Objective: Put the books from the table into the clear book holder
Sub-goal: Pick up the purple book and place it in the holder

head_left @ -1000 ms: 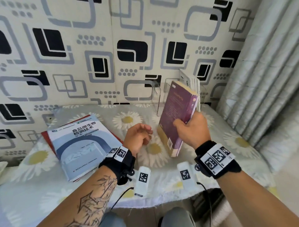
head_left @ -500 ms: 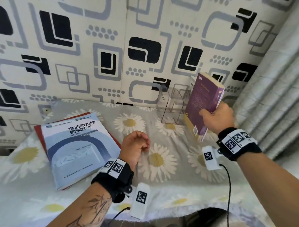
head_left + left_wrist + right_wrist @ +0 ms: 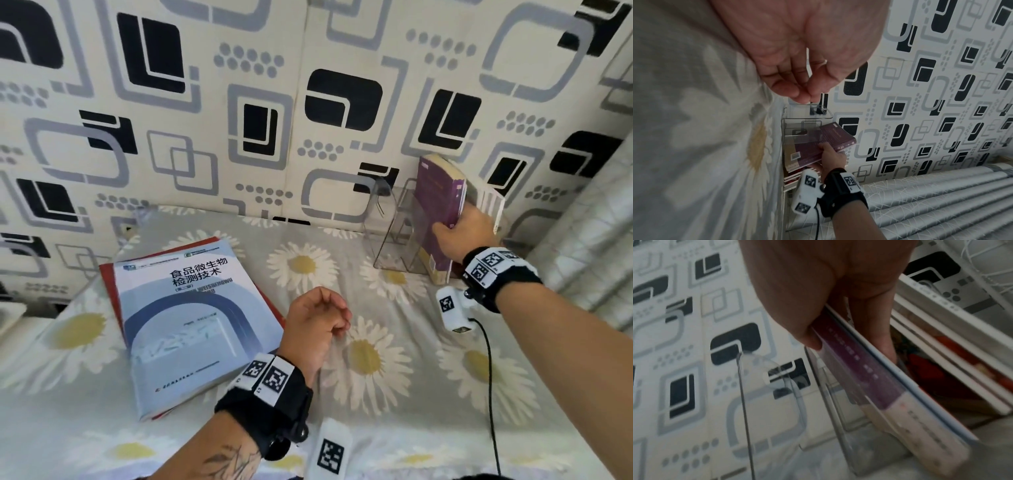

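Note:
My right hand point(image 3: 460, 236) grips a purple book point(image 3: 438, 209) upright by its spine, with its lower edge inside the clear book holder point(image 3: 390, 236) at the table's far right. In the right wrist view my thumb presses the purple spine point(image 3: 857, 369) beside a clear divider point(image 3: 830, 395). White and red books point(image 3: 941, 356) stand in the holder to the right of it. A blue-and-white book point(image 3: 185, 322) lies flat on a red book point(image 3: 108, 287) at the left. My left hand point(image 3: 317, 317) rests loosely curled on the cloth, holding nothing.
The table carries a grey daisy-print cloth point(image 3: 376, 377). A patterned wall point(image 3: 308, 102) stands right behind the holder, and a grey curtain point(image 3: 589, 233) hangs at the right. A black cable point(image 3: 489, 377) trails from my right wrist over the cloth.
My right hand has carried the purple book away from me and to the right, from above the table's middle into the clear holder. My left hand has stayed on the cloth.

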The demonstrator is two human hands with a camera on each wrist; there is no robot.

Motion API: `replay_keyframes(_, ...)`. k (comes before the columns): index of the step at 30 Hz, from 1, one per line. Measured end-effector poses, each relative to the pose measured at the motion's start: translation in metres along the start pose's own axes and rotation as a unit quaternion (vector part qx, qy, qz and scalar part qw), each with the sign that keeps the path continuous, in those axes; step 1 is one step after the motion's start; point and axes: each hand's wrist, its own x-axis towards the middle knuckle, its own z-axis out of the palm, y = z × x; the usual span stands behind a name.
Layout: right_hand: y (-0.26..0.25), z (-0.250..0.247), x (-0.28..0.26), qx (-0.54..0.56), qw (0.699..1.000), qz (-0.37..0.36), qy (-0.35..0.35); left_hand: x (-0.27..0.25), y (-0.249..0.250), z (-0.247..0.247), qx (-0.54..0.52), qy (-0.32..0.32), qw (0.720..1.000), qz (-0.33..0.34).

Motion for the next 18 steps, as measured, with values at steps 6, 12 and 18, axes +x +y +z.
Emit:
replay_keyframes(6, 0.002, 0.001, 0.010, -0.019, 0.997, 0.001, -0.081, 0.000, -0.002, -0.002, 0.015, -0.007, 1.000, 0.005)
replay_keyframes(12, 0.001, -0.001, -0.007, -0.006, 0.990, 0.031, -0.138, -0.004, 0.003, 0.001, 0.045, -0.012, 0.999, 0.010)
replay_keyframes(18, -0.029, 0.009, -0.066, 0.024, 0.995, 0.097, 0.019, -0.015, 0.011, 0.004, 0.089, -0.037, 0.995, 0.013)
